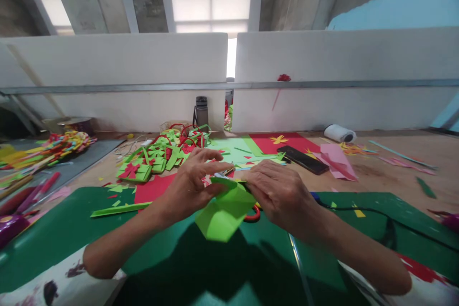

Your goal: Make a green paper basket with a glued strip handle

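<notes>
My left hand (191, 181) and my right hand (278, 191) meet over the middle of the table, both pinching the top edge of a folded light-green paper piece (224, 210). The paper hangs down from my fingers above a dark green sheet (64, 234). Part of a pair of red-handled scissors (253, 215) shows just under my right hand. Behind my hands lie red paper (154, 189) and light-green paper sheets (236, 150).
A heap of green and red paper ornaments (161, 155) lies at the back left, with coloured strips (60, 146) further left. A black phone (303, 159), pink paper (337, 160), a white roll (339, 133) and a grey bottle (201, 111) stand behind. A black cable (362, 210) crosses at right.
</notes>
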Demonstrator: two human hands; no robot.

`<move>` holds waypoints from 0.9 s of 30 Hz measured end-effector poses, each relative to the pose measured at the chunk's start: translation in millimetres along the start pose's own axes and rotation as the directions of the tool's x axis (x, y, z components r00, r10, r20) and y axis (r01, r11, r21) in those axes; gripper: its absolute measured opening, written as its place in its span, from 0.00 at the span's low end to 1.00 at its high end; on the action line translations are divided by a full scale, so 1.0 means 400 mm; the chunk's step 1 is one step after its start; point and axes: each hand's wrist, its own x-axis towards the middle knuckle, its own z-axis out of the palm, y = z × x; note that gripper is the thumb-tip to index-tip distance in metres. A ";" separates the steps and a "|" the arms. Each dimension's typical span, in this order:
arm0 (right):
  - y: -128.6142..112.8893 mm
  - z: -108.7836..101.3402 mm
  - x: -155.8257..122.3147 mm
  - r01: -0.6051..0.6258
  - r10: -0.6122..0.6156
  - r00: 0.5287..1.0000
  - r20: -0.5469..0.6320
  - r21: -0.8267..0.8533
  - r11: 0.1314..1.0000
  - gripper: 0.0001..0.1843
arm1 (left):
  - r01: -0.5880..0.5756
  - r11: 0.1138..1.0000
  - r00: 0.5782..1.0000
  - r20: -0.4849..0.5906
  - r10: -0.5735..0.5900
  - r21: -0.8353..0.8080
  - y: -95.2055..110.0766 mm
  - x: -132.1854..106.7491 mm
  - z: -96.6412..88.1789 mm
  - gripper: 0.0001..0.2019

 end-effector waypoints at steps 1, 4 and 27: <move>-0.002 0.001 0.000 0.007 -0.007 1.000 0.019 0.005 1.000 0.12 | -0.022 0.999 1.000 0.020 0.022 0.026 -0.001 0.000 -0.002 0.18; -0.011 0.003 -0.001 0.030 -0.031 0.998 0.045 0.012 0.999 0.12 | -0.074 0.997 0.988 0.139 0.074 -0.001 -0.003 -0.001 0.004 0.15; -0.034 0.002 -0.008 -0.082 0.079 0.996 0.035 0.113 0.990 0.11 | -0.322 0.937 0.943 0.042 0.330 -0.136 -0.040 -0.032 0.057 0.10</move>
